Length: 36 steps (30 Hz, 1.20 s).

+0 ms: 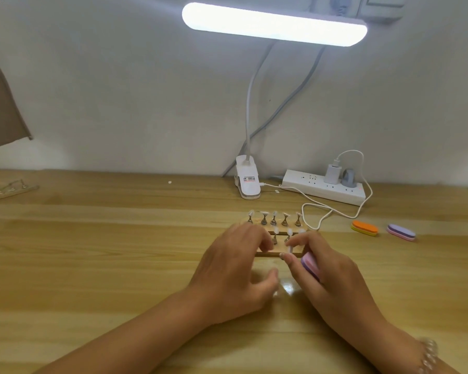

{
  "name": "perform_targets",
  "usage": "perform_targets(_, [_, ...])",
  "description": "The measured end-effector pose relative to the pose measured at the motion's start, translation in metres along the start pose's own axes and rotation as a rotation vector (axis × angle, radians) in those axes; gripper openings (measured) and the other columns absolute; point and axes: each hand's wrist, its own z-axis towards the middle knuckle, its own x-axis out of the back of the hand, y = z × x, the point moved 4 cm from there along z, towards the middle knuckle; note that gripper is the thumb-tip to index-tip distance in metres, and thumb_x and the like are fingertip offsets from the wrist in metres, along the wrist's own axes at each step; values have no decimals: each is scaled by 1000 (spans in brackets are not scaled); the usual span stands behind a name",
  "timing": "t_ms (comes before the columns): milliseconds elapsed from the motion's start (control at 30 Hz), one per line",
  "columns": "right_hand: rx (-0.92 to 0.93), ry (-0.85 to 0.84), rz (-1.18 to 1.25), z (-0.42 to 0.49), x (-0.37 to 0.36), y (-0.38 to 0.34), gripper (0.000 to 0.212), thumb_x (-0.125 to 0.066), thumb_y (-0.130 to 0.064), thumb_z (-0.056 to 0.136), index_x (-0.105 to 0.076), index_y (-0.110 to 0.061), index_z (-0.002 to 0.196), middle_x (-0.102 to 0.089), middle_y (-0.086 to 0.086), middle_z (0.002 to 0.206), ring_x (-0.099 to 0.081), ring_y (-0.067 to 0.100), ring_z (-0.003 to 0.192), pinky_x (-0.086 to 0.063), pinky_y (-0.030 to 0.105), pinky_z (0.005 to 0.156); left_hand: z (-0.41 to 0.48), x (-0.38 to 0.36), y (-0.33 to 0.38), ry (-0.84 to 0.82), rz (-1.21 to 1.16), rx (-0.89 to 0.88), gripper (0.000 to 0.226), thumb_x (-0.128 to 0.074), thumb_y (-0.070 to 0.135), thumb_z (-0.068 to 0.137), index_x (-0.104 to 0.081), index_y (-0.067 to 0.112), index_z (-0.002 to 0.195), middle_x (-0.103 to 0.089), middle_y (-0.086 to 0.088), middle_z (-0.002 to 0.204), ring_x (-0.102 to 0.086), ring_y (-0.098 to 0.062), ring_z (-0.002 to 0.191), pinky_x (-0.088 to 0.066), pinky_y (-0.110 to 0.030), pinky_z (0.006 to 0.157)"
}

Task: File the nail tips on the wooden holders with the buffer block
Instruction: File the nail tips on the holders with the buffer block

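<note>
My right hand (pixel 335 279) grips the buffer block (pixel 310 265) at five o'clock of the near wooden holder (pixel 280 248); my left hand (pixel 233 268) curls at nine o'clock, hold unclear. Filing looks underway; next, stroke one nail tip (pixel 291 249) lightly.

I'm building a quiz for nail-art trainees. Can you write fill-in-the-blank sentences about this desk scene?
The right hand grips a pink-and-purple ___.
The farther wooden holder carries ___ nail tips.
The orange block lies ___ of the purple block.
Missing: buffer block; five; left.
</note>
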Motion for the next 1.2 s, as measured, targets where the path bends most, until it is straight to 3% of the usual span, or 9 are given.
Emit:
perform_targets(133, [14, -72, -9, -1, -3, -4, 11, -60, -37, 93, -55, -32, 101, -42, -11, 59, -45, 10, 56, -33, 24, 49, 1, -5, -1, -106, -154, 5, 23, -57, 53, 84, -56, 36, 99, -62, 20, 95, -50, 0, 78, -44, -18, 69])
perform_targets(333, [-14, -139, 33, 0, -2, -7, 31, -43, -57, 89, -48, -33, 108, -44, -9, 59, -47, 12, 57, -33, 24, 51, 3, -10, -7, -172, -324, 35, 6, -63, 35, 90, -60, 38, 94, -67, 18, 88, -57, -6, 67, -43, -21, 60])
perform_targets(467, [-140, -123, 165, -1, -2, 0, 28, -48, -43, 87, -28, -31, 102, -50, -3, 79, -54, 14, 68, -45, 38, 63, 4, -14, -13, -227, -474, 119, 12, -63, 26, 88, -61, 38, 90, -70, 21, 87, -51, -5, 55, -40, -16, 58])
perform_targets(600, [-148, -173, 207, -1, -4, 3, 21, -39, -28, 84, -28, -24, 101, -44, -20, 95, -53, 9, 86, -46, 39, 73, 6, -17, -18, -292, -548, 161, 20, -63, 13, 91, -71, 31, 91, -70, 25, 87, -43, -4, 55, -38, -16, 57])
perform_targets(800, [5, -112, 82, -2, -6, -5, 28, -45, -38, 97, -41, -39, 125, -61, -20, 105, -63, 4, 82, -51, 34, 71, 6, -19, -18, -317, -540, 150, 12, -61, 33, 91, -72, 31, 96, -67, -1, 76, -43, -18, 56, -36, -32, 56])
perform_targets(900, [43, -141, 6, -2, -8, -5, 36, -47, -37, 100, -49, -34, 136, -59, -21, 123, -59, -1, 103, -51, 31, 84, 6, -17, -18, -304, -557, 134, 15, -59, 31, 92, -73, 33, 98, -66, 5, 77, -45, -16, 60, -40, -36, 58])
perform_targets(1033, [47, -179, -5, -3, -7, -5, 52, -32, -41, 98, -32, -38, 150, -46, -28, 141, -44, -8, 128, -43, 23, 101, 6, -16, -20, -290, -586, 144, 14, -59, 22, 96, -72, 24, 97, -64, 20, 75, -48, -9, 61, -39, -27, 58])
perform_targets(1100, [52, -174, -15, -4, -7, -5, 52, -33, -41, 98, -32, -39, 150, -48, -29, 138, -48, -11, 121, -45, 20, 94, 7, -15, -20, -287, -581, 156, 15, -57, 24, 95, -70, 29, 95, -59, 24, 72, -45, 0, 61, -37, -21, 60])
perform_targets(1200, [53, -143, -9, -4, -6, -5, 46, -49, -46, 93, -44, -38, 138, -61, -26, 109, -59, -2, 79, -48, 22, 65, 7, -13, -20, -293, -556, 156, 16, -53, 26, 94, -68, 30, 92, -57, 23, 74, -47, 1, 65, -36, -20, 63])
